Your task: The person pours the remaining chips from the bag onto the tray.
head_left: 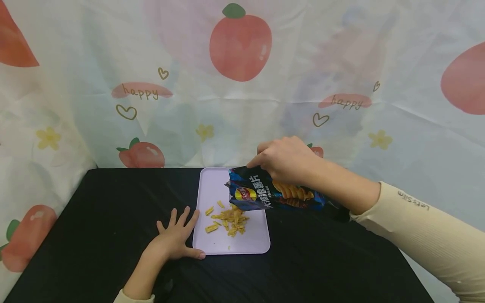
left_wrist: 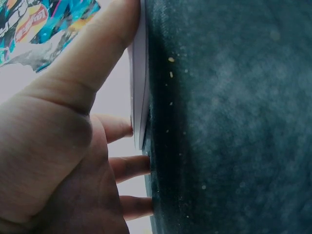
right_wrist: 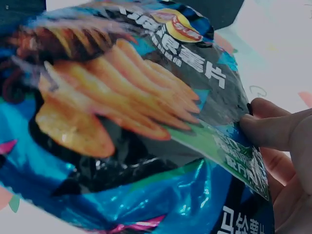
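Observation:
My right hand pinches the side edge of a blue and black chip bag, tipped sideways so its mouth points left over a pale lilac tray. Broken yellow chips lie heaped on the tray below the bag's mouth, with a few pieces scattered to the left. At the tray's left edge, my left hand rests with fingers spread; its thumb touches the near-left corner. In the left wrist view the thumb lies along the tray rim. How much remains inside the bag is hidden.
A black cloth covers the table. Small crumbs dot it beside the tray. Behind hangs a pale curtain printed with fruit, hearts and flowers, which also runs along the left side.

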The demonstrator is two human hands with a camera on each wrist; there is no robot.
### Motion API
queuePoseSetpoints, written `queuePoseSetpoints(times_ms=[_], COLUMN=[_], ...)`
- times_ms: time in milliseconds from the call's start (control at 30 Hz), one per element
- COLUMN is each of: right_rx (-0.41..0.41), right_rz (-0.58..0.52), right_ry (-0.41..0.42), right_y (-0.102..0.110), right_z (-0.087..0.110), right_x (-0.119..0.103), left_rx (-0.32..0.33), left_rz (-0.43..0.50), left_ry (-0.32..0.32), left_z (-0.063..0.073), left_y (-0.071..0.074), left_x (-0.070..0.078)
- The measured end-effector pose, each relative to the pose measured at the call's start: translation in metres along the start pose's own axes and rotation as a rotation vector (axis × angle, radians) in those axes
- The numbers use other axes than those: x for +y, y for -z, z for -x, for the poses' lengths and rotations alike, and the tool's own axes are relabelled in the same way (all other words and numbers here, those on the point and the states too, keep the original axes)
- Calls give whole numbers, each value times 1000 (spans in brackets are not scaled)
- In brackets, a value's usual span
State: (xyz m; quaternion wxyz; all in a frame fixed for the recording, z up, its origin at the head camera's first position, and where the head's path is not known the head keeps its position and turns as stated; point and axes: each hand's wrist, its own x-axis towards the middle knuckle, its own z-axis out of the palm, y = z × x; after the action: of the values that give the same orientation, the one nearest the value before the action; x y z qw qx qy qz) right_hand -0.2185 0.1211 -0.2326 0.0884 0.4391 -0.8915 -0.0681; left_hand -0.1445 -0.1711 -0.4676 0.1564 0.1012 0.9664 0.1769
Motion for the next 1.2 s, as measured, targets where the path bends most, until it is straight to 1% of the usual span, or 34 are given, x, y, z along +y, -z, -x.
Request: queuePoseSetpoints(times_ms=[200,400,533,733,900,1200], right_rx=[-3,-10,17,6,-1,13], right_rz=[-5,11,13,5,1,-6], right_ry=[-24,8,-2,30,8,25], right_y=[0,-1,2,0,1,2], right_z=[2,1,0,-1,-1,-2], right_x=[2,1,-1,-3,-3,-4], left_rx=[11,10,13,8,15,4], left_rz=[-1,0,6,-1,2,-2], left_ry=[-5,-7,-11,-8,-18,-8], left_z=[-2,-1,-1,-1,-3,-2], left_y=[-1,-1,-1,-2,-2,-2], left_x=[0,0,1,1,0,-1])
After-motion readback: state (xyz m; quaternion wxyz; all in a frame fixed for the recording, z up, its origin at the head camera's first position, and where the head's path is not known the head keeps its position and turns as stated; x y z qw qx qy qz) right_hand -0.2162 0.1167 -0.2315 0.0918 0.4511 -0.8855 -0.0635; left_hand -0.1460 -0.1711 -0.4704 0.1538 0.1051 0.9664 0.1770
